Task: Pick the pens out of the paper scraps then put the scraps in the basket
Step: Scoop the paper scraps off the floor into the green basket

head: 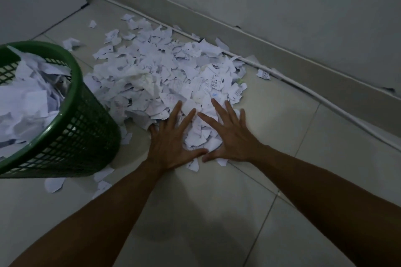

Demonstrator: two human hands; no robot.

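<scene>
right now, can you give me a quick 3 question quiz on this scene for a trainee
1. True or false: the green basket already holds paper scraps.
2. Where do the left hand and right hand lie?
A. inside the basket
B. flat on the near edge of the scrap pile, fingers spread
C. on the wall
3. Fill in: the basket stands to the ____ of the pile in the head view.

Key:
1. True
2. B
3. left
</scene>
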